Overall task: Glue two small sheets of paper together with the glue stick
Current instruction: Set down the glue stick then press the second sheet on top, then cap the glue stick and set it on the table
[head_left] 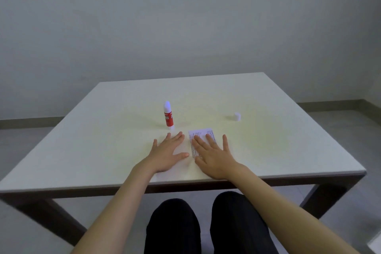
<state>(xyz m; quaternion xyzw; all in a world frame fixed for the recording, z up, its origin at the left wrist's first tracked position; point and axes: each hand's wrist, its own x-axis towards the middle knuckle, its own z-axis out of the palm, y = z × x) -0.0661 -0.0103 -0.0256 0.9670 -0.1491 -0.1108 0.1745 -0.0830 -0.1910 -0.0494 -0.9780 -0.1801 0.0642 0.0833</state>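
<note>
A small printed sheet of paper (201, 132) lies flat on the white table (268, 140), near the front edge. My right hand (212, 154) rests palm down on it, fingers spread, covering most of it. I cannot tell whether a second sheet lies under it. My left hand (167, 152) lies flat on the bare table just left of the paper, fingers apart, holding nothing. The red and white glue stick (168, 116) stands upright with no cap on it, a short way beyond my left fingertips. Its white cap (237, 117) sits apart at the right.
The table stands against a plain grey wall. My knees in dark trousers (206, 225) show under the front edge. Grey floor lies on both sides.
</note>
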